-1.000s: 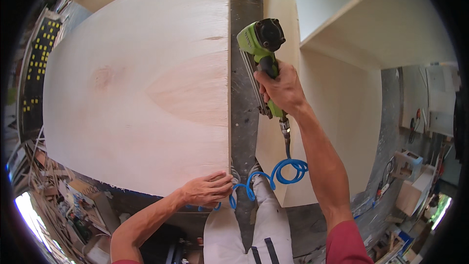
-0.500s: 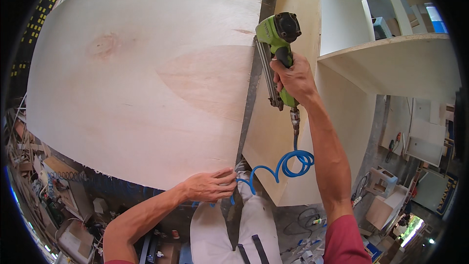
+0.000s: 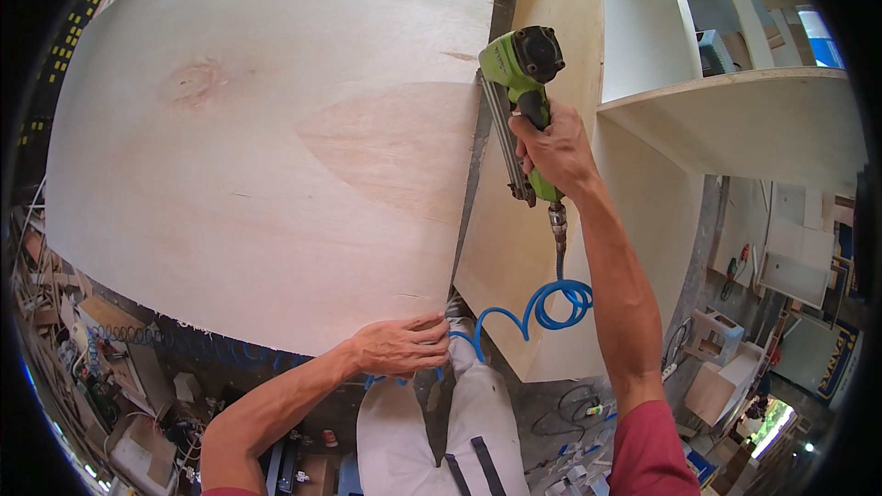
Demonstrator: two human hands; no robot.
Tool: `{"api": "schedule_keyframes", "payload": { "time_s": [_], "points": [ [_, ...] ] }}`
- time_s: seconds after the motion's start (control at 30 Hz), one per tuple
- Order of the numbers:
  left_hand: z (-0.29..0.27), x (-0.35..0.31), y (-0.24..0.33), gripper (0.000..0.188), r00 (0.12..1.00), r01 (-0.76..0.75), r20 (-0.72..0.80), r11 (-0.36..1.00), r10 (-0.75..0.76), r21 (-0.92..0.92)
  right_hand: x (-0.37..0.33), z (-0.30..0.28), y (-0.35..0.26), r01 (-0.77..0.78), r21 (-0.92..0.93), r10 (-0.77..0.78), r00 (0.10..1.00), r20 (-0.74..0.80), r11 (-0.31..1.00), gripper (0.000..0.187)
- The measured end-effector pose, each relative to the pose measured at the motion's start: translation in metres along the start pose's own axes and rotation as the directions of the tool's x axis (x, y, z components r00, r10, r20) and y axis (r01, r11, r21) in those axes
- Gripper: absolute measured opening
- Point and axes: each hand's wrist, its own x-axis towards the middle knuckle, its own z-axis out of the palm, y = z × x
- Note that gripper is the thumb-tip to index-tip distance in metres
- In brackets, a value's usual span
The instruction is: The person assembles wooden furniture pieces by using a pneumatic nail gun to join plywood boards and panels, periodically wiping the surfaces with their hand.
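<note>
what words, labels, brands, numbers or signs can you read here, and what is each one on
Nail gun: small dark marking on its green side, too small to read.
Blue sign at far right: large yellow lettering, steeply angled; I don't copy out printed words.
Wood sheet: no lettering visible.

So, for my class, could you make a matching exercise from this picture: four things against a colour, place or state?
Things
1. Nail gun
2. Coiled hose
3. Plywood panel
4. Left fingers

Descriptions
A. Blue
B. By the panel's near right corner
C. Green and black, gripped in the right fingers
D. Pale, left of the gun

Pairs: 1-C, 2-A, 3-D, 4-B
</note>
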Motion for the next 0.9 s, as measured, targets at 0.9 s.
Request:
{"api": "schedule_keyframes", "payload": {
  "time_s": [0.9],
  "points": [
    [0.005, 0.003, 0.0, 0.066, 0.999, 0.003, -0.037, 1.0, -0.002, 0.023, -0.039, 0.01, 0.015, -0.029, -0.036, 0.028, 0.999, -0.022, 0.999, 0.018]
  ]
}}
